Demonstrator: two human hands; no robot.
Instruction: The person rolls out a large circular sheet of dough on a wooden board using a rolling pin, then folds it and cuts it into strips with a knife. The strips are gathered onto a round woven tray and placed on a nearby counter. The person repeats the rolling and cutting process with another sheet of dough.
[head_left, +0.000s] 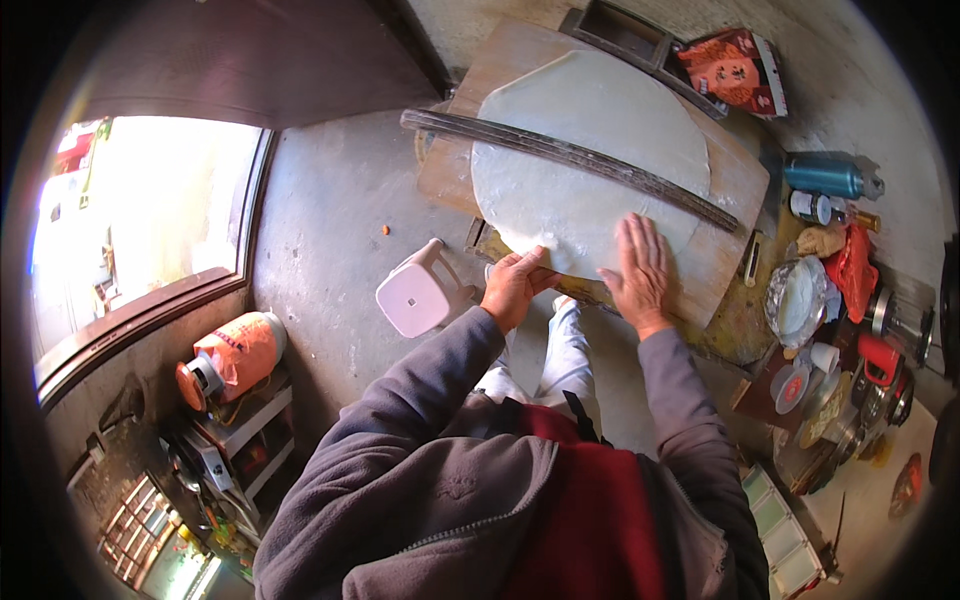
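Observation:
A wide, thin, pale sheet of rolled dough (600, 105) covers much of a wooden board (735, 180). Its near edge hangs slightly past the board's front side. A long, dark wooden rolling pin (570, 155) lies slantwise across the sheet, touched by neither hand. My left hand (516, 285) pinches the dough's near edge, thumb on top and fingers mostly beneath. White flour is heaped on the dough just beyond that thumb. To the right, my right hand (639, 270) rests palm down on the sheet near its front edge, thumb spread from the fingers.
A pink plastic stool (412, 300) stands on the floor at left. Right of the board are a bowl of white powder (796, 301), a blue bottle (825, 178) and a utility knife (753, 259). An open wooden drawer box (622, 34) lies behind.

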